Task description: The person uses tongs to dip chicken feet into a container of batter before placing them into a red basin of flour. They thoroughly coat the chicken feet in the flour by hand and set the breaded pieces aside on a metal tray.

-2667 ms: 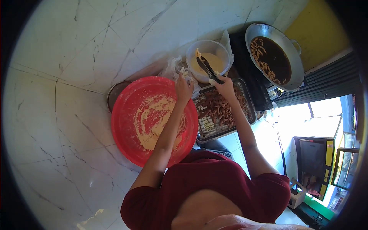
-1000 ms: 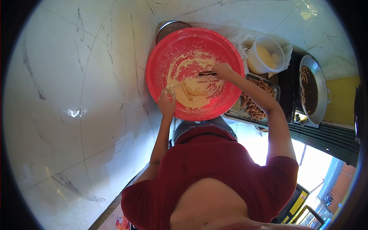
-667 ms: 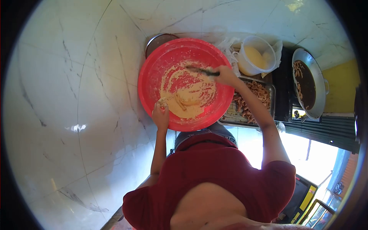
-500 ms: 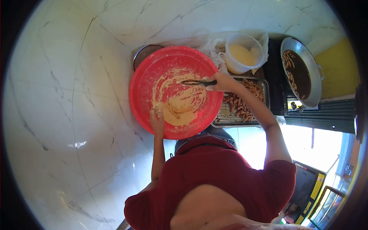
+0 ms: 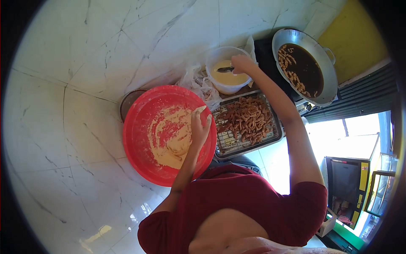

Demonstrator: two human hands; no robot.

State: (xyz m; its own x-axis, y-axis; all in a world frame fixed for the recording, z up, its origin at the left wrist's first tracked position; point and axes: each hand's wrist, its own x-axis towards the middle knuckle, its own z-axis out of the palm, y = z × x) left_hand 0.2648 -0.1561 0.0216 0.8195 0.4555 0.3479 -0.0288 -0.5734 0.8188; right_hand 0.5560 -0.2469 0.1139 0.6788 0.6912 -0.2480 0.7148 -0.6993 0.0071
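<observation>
My right hand (image 5: 244, 64) is closed around dark tongs (image 5: 225, 69), whose end reaches into the pale batter (image 5: 230, 78) in a clear plastic tub (image 5: 211, 81). Floured and with its fingers apart, my left hand (image 5: 199, 129) is held over the right side of a big red basin (image 5: 137, 158). Flour (image 5: 163, 148) coats the basin's bottom, with a lump of it heaped near the lower middle.
A wire-racked tray (image 5: 249, 146) holds a pile of brown fried strips (image 5: 251, 118). Beyond it, a wide pan (image 5: 327, 95) contains dark oil and frying strips. A plastic bag (image 5: 195, 82) lies between basin and tub. Tiled wall (image 5: 63, 127) borders the left.
My right hand has gone from above the basin to the tub, carrying the tongs. My left hand has risen from the flour toward the basin's right side and spread its fingers. The view has shifted.
</observation>
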